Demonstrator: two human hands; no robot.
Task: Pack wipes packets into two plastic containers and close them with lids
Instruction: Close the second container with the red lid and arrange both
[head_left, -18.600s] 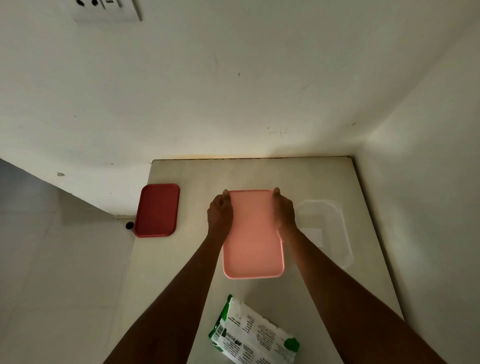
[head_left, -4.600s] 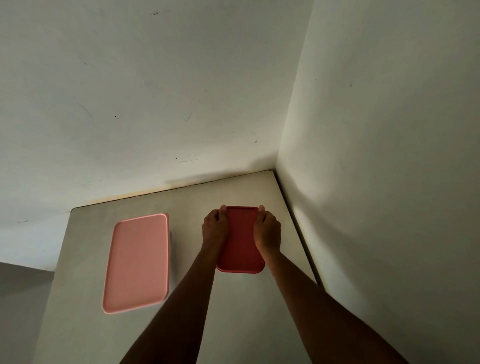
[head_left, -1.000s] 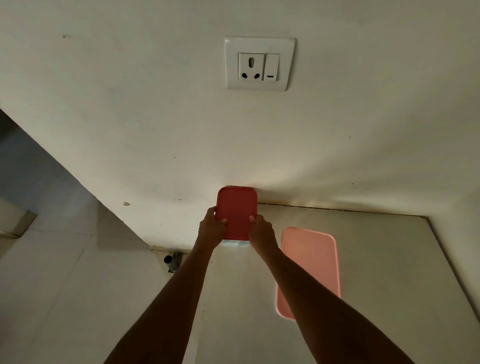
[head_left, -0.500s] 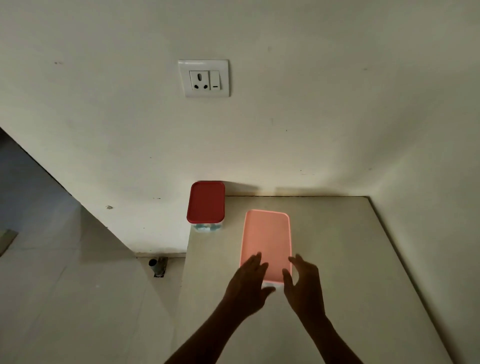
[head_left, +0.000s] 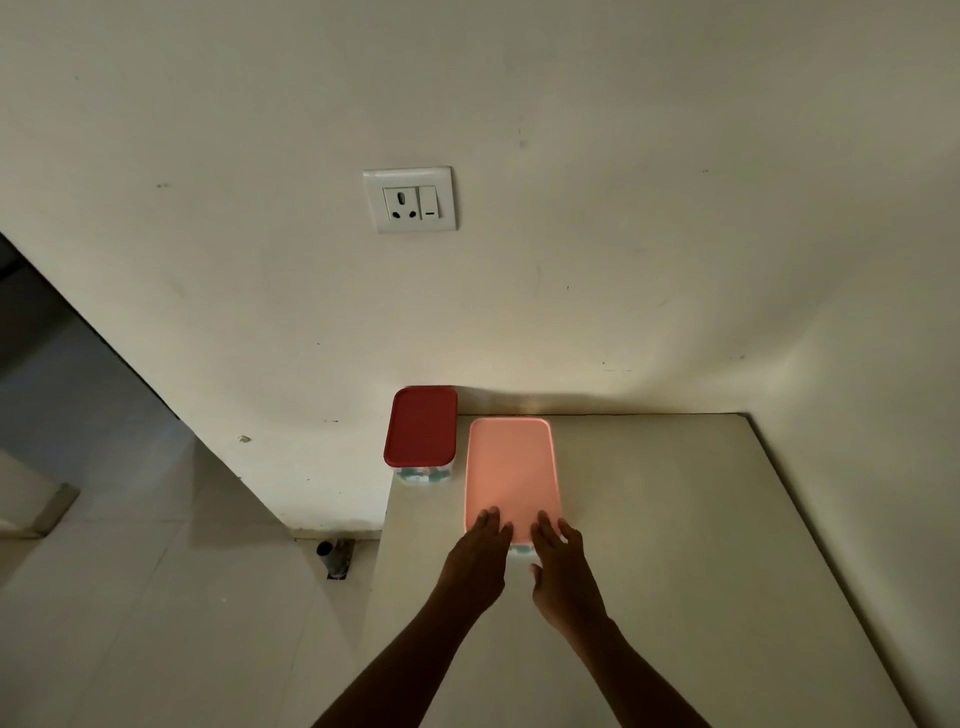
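Observation:
Two lidded plastic containers stand side by side at the table's far left. The smaller one has a dark red lid (head_left: 422, 426) and shows wipes packets through its clear wall (head_left: 423, 475). The larger one carries a pink lid (head_left: 511, 470). My left hand (head_left: 480, 558) and my right hand (head_left: 563, 564) lie flat with fingers spread, fingertips resting on the near end of the pink lid. Neither hand grips anything. The pink-lidded container's contents are mostly hidden.
The beige table (head_left: 675, 545) sits in a corner, with walls behind and to the right. Its left edge drops to a tiled floor (head_left: 182, 597), where a short pipe (head_left: 332, 553) stands. A wall socket (head_left: 410, 200) is above.
My hands let go of the red-lidded container at the far left corner and moved to the pink lid. Since half a second ago they have settled onto its near end.

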